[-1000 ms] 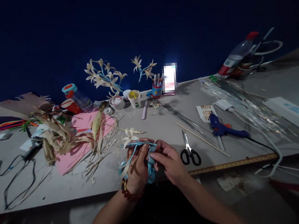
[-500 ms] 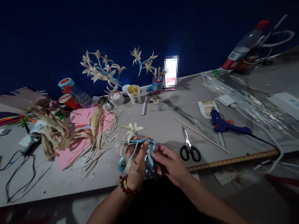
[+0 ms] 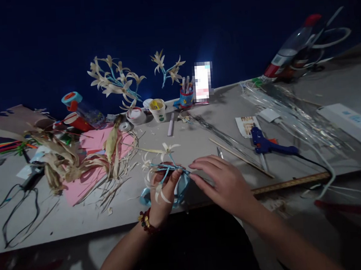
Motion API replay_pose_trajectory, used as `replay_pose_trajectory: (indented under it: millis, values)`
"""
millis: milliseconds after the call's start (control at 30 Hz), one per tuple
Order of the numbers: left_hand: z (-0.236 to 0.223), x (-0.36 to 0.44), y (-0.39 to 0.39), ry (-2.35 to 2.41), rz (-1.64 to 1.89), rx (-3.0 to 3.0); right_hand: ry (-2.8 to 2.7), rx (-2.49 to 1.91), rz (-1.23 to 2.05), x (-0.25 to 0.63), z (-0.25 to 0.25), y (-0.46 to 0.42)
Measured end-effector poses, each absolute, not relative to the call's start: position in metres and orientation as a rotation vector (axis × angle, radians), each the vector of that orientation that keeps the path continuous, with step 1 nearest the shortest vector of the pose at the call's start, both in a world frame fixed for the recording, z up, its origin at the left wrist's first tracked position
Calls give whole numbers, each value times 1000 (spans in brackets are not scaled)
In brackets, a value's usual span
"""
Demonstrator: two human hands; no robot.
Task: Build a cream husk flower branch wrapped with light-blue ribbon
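- Flower spray was in your left hand, fingers closed on it.
- Your right hand was beside it; whether those fingers gripped anything couldn't be told.

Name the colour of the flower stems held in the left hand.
Light blue; the flower stems show best in the head view.
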State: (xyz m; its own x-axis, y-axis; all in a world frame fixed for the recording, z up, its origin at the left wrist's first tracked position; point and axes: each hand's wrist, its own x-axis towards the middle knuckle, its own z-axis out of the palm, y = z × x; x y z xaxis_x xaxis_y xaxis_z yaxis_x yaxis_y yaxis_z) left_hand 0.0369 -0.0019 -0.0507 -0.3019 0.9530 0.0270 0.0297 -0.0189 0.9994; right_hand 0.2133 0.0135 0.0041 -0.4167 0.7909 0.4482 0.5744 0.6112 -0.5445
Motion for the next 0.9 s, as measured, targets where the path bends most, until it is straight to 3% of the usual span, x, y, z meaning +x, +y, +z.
replay_pose_trajectory:
  millis: [400,667,900]
  values:
    - [-35,30,-4,1458,1258,1190,-2201,-1293,761,210,-5,17]
    - [-29,34,1,1424,1261,1099,-2272,-1152,108,202,-15,5]
    - [-31,36,1,1423,1306,1138,-2199,-1064,-151,199,-20,0]
